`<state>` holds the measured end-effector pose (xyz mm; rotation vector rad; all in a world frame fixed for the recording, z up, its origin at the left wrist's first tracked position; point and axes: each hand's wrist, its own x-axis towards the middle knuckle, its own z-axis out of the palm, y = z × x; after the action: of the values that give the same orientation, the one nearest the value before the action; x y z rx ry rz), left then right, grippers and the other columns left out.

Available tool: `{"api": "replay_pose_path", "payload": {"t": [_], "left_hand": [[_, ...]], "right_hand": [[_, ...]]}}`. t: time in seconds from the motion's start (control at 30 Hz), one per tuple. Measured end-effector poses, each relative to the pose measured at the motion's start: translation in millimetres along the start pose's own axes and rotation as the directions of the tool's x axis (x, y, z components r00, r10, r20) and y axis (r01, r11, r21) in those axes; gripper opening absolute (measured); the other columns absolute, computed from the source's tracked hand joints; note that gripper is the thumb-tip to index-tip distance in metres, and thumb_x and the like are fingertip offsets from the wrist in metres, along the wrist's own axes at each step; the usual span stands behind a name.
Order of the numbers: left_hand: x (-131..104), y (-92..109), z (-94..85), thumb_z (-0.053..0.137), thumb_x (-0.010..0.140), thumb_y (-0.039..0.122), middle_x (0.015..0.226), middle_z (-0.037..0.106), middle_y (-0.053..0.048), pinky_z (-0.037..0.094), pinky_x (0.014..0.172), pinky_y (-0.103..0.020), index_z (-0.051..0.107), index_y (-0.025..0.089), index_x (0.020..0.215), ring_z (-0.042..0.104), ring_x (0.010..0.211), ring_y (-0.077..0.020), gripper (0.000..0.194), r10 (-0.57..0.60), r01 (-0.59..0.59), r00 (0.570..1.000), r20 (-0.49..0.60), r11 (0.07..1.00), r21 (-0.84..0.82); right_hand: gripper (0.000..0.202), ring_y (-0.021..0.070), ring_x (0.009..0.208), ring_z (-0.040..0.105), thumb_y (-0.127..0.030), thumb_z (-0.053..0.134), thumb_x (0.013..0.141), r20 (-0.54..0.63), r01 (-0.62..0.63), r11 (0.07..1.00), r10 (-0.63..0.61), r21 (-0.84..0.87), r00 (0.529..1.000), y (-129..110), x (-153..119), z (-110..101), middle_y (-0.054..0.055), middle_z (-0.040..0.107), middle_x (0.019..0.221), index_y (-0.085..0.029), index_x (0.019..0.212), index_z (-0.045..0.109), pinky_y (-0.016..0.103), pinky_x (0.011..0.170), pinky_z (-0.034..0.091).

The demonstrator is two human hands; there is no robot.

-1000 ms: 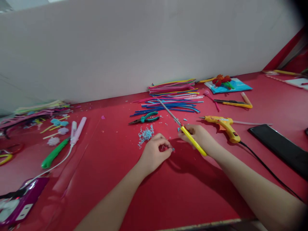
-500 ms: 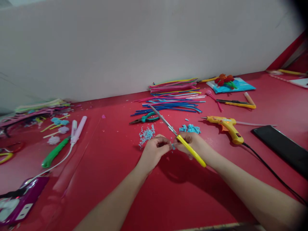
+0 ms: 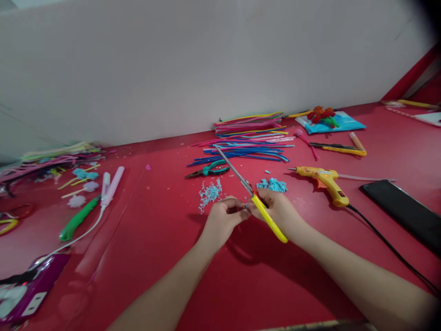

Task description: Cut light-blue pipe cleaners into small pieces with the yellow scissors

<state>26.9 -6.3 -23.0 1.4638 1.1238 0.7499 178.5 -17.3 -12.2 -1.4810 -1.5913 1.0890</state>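
Note:
My right hand [image 3: 283,212] has scissors [image 3: 268,217] with yellow handles tucked in it, their blades pointing up and to the left. At its fingertips is a tiny blue piece [image 3: 247,207], mostly hidden. My left hand [image 3: 222,218] meets the right there, its thumb and fingers pinched on the same piece. Just beyond the left hand lies a scatter of fine blue clippings [image 3: 209,194]. A small heap of fuzzy light-blue pieces [image 3: 274,185] sits behind the right hand.
Teal-handled pliers [image 3: 210,170] and a pile of coloured pipe cleaners [image 3: 244,147] lie behind. To the right are a yellow glue gun [image 3: 322,177] with its cord and a black phone [image 3: 401,207]. A pink hair straightener [image 3: 113,186] and green-handled tool [image 3: 80,218] lie left.
The scissors have shifted slightly to the left and tilted a little steeper in my right hand. Both hands have turned slightly, and the blue piece between them shows less.

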Motion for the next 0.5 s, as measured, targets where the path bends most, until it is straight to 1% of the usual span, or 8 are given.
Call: {"api": "replay_pose_path", "payload": {"t": [0.1, 0.2, 0.3, 0.4, 0.5], "left_hand": [[0, 1, -0.6, 0.058, 0.065, 0.025, 0.071, 0.053, -0.001, 0.040, 0.063, -0.024, 0.058, 0.015, 0.070, 0.051, 0.067, -0.0132, 0.011, 0.016, -0.015, 0.999, -0.039, 0.999, 0.029], [-1, 4, -0.5, 0.057, 0.065, 0.022, 0.071, 0.053, -0.001, 0.040, 0.066, -0.025, 0.057, 0.016, 0.068, 0.051, 0.068, -0.0131, 0.006, 0.052, -0.049, 0.998, -0.047, 0.997, 0.059], [-1, 7, -1.1, 0.058, 0.066, 0.025, 0.068, 0.052, 0.000, 0.040, 0.066, -0.025, 0.056, 0.017, 0.065, 0.050, 0.067, -0.0130, 0.009, 0.052, -0.051, 0.995, -0.086, 0.999, 0.016], [2, 9, -5.0, 0.060, 0.064, 0.027, 0.066, 0.052, 0.001, 0.039, 0.060, -0.023, 0.057, 0.016, 0.068, 0.047, 0.062, -0.0106, 0.012, 0.017, -0.037, 0.981, -0.193, 0.994, -0.101], [5, 9, -12.3, 0.061, 0.063, 0.026, 0.062, 0.049, 0.003, 0.033, 0.050, -0.020, 0.056, 0.016, 0.073, 0.040, 0.051, -0.0060, 0.014, -0.024, -0.067, 0.941, -0.337, 0.965, -0.255]], "right_hand": [[0.022, 0.0066, 0.050, 0.026, -0.031, 0.052, 0.061, -0.025, 0.017, 0.998, -0.019, -0.066, 1.000, 2, 0, 1, -0.007, 0.030, 0.052, -0.018, 0.056, 0.034, 0.019, 0.044, 0.020], [0.024, 0.0066, 0.050, 0.025, -0.033, 0.053, 0.062, -0.030, 0.030, 0.992, -0.034, -0.121, 0.999, 4, 1, 1, -0.006, 0.030, 0.052, -0.018, 0.057, 0.036, 0.019, 0.044, 0.020], [0.023, 0.0070, 0.049, 0.026, -0.037, 0.051, 0.066, -0.022, 0.056, 0.985, -0.061, -0.163, 0.998, 5, 1, -2, -0.005, 0.033, 0.053, -0.018, 0.060, 0.041, 0.019, 0.044, 0.021], [0.026, 0.0073, 0.047, 0.029, -0.043, 0.050, 0.068, -0.031, 0.072, 0.948, -0.085, -0.310, 0.996, 3, -1, -7, -0.004, 0.038, 0.052, -0.018, 0.063, 0.043, 0.020, 0.043, 0.021], [0.030, 0.0085, 0.044, 0.035, -0.050, 0.049, 0.068, -0.012, 0.068, 0.855, -0.087, -0.515, 0.996, -1, -3, -11, -0.003, 0.045, 0.053, -0.020, 0.069, 0.045, 0.020, 0.043, 0.021]]}}
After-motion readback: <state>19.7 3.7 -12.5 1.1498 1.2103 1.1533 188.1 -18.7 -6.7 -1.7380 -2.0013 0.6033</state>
